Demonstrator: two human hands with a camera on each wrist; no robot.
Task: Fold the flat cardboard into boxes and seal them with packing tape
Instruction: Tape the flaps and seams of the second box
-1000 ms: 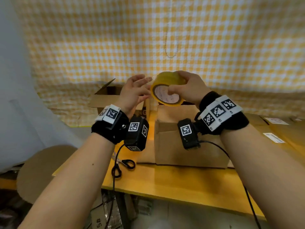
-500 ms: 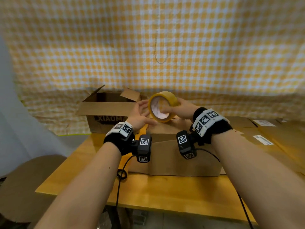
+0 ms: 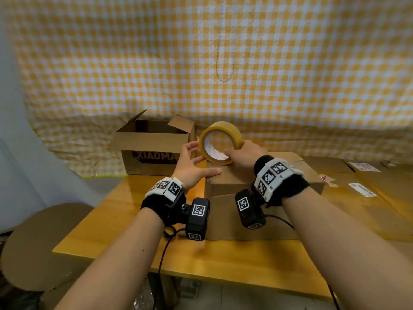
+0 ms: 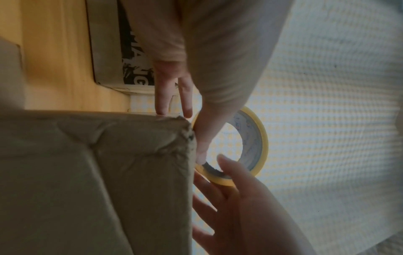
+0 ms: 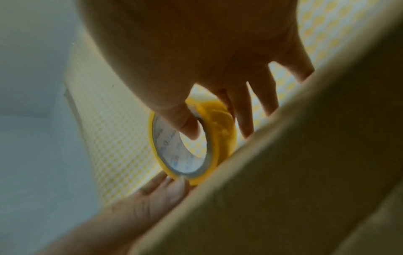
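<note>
A yellow packing tape roll (image 3: 220, 142) stands on edge over the far left corner of a closed cardboard box (image 3: 263, 175). My right hand (image 3: 240, 152) grips the roll, thumb inside the core and fingers over the outer tape. In the right wrist view the roll (image 5: 220, 131) sits just above the box edge (image 5: 305, 172). My left hand (image 3: 194, 158) is spread, its fingertips touching the roll's left rim and its thumb lying on the box top. The left wrist view shows the left fingers (image 4: 231, 193) under the roll (image 4: 255, 143).
An open box (image 3: 152, 151) printed with dark letters stands at the back left of the yellow wooden table (image 3: 116, 209). Flat cardboard sheets (image 3: 380, 198) with labels lie to the right. A round cardboard piece (image 3: 40, 238) sits low on the left. A checked cloth (image 3: 223, 63) hangs behind.
Both hands have come down and forward with the roll, from mid-air to the closed box's far left corner. My left thumb now rests on the box top.
</note>
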